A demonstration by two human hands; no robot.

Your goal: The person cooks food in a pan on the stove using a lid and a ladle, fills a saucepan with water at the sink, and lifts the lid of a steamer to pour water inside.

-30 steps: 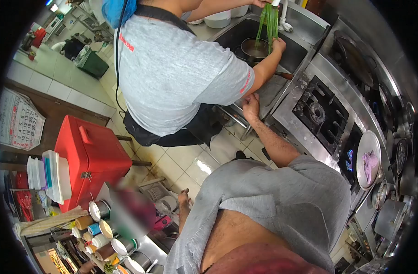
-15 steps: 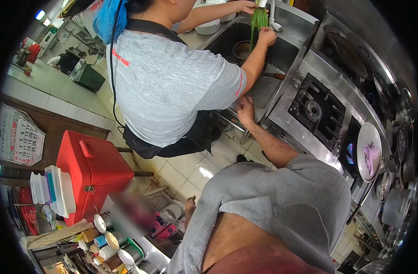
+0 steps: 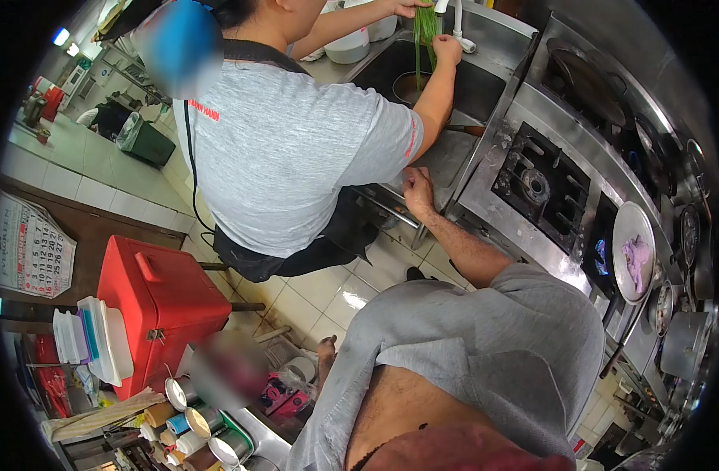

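Observation:
My right hand (image 3: 417, 193) is closed at the front edge of the sink (image 3: 452, 174), close beside a co-worker's elbow. A pale, see-through patch shows at its fingertips, too unclear to name. Low at my side, my left hand (image 3: 326, 348) hangs near a shelf; only a small part of it shows and its fingers are mostly hidden. At the sink, the co-worker (image 3: 296, 149) in a grey T-shirt holds long green stalks (image 3: 425, 39) under the white faucet (image 3: 461, 35). Beneath the stalks, a round pan (image 3: 409, 88) sits in the basin.
A gas stove (image 3: 538, 180) stands right of the sink. Farther right, a pan (image 3: 633, 235) holds purple stuff, with a blue flame (image 3: 601, 256) beside it. A red box (image 3: 159, 302), plastic containers (image 3: 104, 341) and several open tins (image 3: 198, 422) are on the left.
The view has shifted slightly. The co-worker still holds the stalks at the faucet, with both hands slightly moved. My hands stay about where they were.

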